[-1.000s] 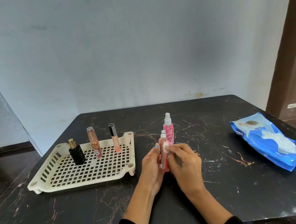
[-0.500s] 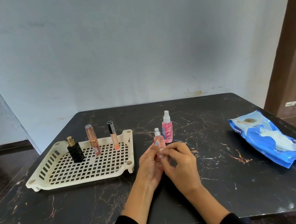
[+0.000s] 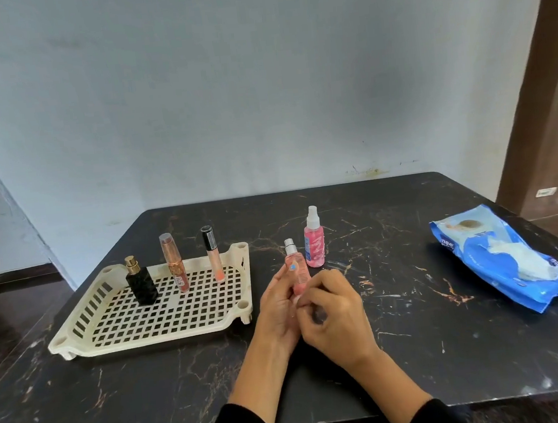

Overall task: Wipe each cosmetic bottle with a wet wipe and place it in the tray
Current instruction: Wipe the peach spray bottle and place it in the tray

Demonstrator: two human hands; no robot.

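My left hand [image 3: 277, 311] grips a small pink bottle [image 3: 297, 271] with a silver cap and holds it upright just above the table. My right hand [image 3: 337, 319] is curled against the bottle's lower end; a pale scrap of wet wipe [image 3: 295, 301] shows under its fingers, most of it hidden. To the left lies a cream slotted tray [image 3: 153, 338]. Standing in it are a black bottle with a gold cap [image 3: 141, 284], a rose-gold tube [image 3: 174, 263] and a black-capped gloss tube [image 3: 213, 256]. A pink spray bottle [image 3: 314, 242] stands on the table behind my hands.
A blue pack of wet wipes [image 3: 502, 256] lies at the right, with a white wipe poking from its opening. The black marble table [image 3: 423, 351] meets a pale wall at the back. A brown door frame stands at the far right.
My right hand has slid down the small pink bottle from near its top to its base. The view has shifted a little. The tray and other bottles have not moved.
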